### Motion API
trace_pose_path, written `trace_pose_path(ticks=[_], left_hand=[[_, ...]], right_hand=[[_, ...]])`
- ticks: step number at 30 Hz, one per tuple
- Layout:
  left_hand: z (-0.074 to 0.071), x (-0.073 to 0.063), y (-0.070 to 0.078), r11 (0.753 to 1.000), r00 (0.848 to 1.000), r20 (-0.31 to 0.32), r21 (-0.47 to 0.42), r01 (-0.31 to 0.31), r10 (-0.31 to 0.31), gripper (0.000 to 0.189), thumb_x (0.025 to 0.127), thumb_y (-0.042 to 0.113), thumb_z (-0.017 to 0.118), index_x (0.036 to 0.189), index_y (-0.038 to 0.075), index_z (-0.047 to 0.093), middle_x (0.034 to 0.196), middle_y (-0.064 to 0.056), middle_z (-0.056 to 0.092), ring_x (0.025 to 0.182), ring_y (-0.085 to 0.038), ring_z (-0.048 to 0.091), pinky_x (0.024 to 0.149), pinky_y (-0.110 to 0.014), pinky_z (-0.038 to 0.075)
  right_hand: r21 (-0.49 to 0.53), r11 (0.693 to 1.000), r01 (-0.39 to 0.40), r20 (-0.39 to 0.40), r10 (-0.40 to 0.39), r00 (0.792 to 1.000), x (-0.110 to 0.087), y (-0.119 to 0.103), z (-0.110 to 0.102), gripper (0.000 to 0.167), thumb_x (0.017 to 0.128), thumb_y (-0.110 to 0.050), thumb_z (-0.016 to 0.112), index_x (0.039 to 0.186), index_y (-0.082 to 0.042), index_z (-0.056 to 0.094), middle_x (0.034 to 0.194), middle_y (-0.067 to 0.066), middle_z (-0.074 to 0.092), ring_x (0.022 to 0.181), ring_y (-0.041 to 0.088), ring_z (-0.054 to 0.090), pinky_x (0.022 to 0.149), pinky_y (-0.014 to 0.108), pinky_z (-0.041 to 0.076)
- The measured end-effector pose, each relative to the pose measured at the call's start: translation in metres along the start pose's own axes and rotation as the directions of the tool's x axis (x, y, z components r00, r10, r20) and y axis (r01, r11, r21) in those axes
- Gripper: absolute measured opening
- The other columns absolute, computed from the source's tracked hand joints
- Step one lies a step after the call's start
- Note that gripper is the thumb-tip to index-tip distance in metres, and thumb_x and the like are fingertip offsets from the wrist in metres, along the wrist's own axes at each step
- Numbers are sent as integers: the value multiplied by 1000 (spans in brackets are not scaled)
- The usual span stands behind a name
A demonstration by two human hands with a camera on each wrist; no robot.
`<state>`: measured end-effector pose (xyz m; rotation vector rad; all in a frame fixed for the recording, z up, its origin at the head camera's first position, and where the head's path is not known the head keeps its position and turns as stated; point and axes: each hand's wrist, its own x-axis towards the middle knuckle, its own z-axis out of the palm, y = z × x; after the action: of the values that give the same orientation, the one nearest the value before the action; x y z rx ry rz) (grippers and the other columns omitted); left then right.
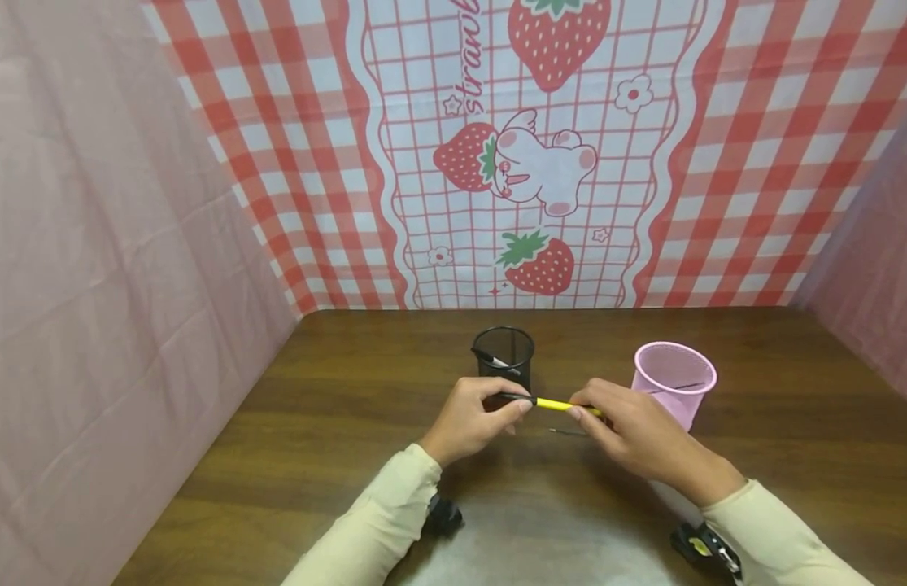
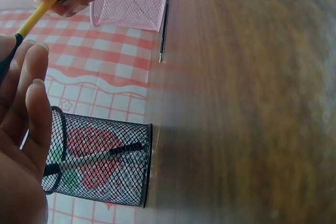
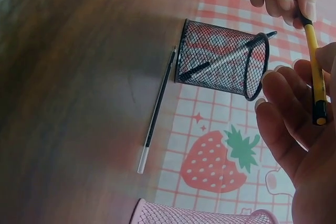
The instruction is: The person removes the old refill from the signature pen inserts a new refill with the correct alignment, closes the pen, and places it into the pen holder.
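A pen with a yellow barrel and black ends (image 1: 551,404) is held level above the table between both hands. The left hand (image 1: 468,419) pinches its black end between thumb and fingers. On the yellow barrel, near the other end, the right hand (image 1: 632,427) has its thumb and fingers closed. Below them a thin black pen refill (image 3: 159,106) with a clear end lies on the table. Just beyond the left hand stands a black mesh cup (image 1: 525,376), with a black and white pen (image 1: 497,360) leaning inside.
Behind the right hand is a pink mesh cup (image 1: 676,407) with a thin dark stick-like item (image 1: 689,386) in it. The brown wooden table (image 1: 336,456) ends at a strawberry-print cloth (image 1: 460,228), and a pale pink cloth (image 1: 131,285) hangs at the left.
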<state>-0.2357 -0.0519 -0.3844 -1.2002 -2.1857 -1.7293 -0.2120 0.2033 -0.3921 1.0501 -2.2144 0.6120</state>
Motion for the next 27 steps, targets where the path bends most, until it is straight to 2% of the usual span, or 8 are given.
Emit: trace_pose_path(ticks=[3, 5, 7, 10, 16, 24, 27], left_hand=[[-1, 0, 6, 1000, 1000, 1, 1, -2, 2, 8, 92, -3, 69, 99, -7, 71, 74, -22, 67, 56, -19, 65, 56, -29, 57], [-1, 0, 6, 1000, 1000, 2, 1, -4, 4, 8, 92, -2, 69, 99, -6, 71, 74, -22, 67, 56, -21, 65, 56, -29, 57], [-1, 0, 6, 1000, 1000, 4, 2, -4, 4, 8, 93, -2, 69, 99, -6, 71, 74, -23, 67, 56, -25, 65, 56, -30, 57], [-1, 0, 5, 1000, 1000, 6, 1, 4, -4, 8, 93, -2, 69, 99, -6, 71, 75, -24, 66, 57, -31, 65, 56, -32, 58], [0, 0, 6, 1000, 1000, 9, -6, 5, -5, 9, 93, -2, 68, 100, -6, 71, 75, -25, 66, 58, -37, 65, 57, -36, 58], [-2, 0, 7, 1000, 1000, 22, -22, -12, 13, 10, 93, -3, 67, 101, -8, 71, 76, -24, 66, 58, -37, 65, 57, -33, 58], [0, 1, -5, 1000, 1000, 21, -20, -3, 3, 12, 94, -1, 68, 103, -6, 72, 77, -24, 67, 58, -33, 66, 57, -33, 59]], right_hand=[[0, 1000, 0, 6, 0, 1000, 0, 1, 0, 2, 94, -14, 68, 96, -14, 68, 86, -16, 57, 70, -2, 50, 61, 17, 43], [-1, 1000, 0, 9, 0, 1000, 0, 2, 0, 0, 95, -14, 67, 96, -14, 67, 86, -16, 57, 70, -2, 50, 61, 17, 43], [-4, 1000, 1, 9, -1, 1000, 0, 2, 1, 4, 94, -12, 68, 95, -15, 67, 85, -16, 57, 70, -2, 50, 61, 18, 43], [-7, 1000, 2, 9, -2, 1000, 0, 2, 1, 17, 86, -3, 72, 94, -17, 65, 84, -17, 55, 69, -2, 49, 61, 17, 43], [-1, 1000, 8, 1, -8, 1000, 0, 2, 0, 21, 87, 0, 71, 94, -19, 64, 82, -18, 52, 69, -2, 48, 61, 17, 42], [2, 1000, 2, 5, -2, 1000, 0, 2, 0, 18, 89, -1, 69, 94, -18, 64, 81, -18, 50, 68, -3, 46, 61, 17, 41], [9, 1000, -3, 4, 3, 1000, 0, 3, -1, 18, 90, -1, 68, 94, -17, 64, 80, -18, 49, 68, -2, 46, 61, 17, 40]])
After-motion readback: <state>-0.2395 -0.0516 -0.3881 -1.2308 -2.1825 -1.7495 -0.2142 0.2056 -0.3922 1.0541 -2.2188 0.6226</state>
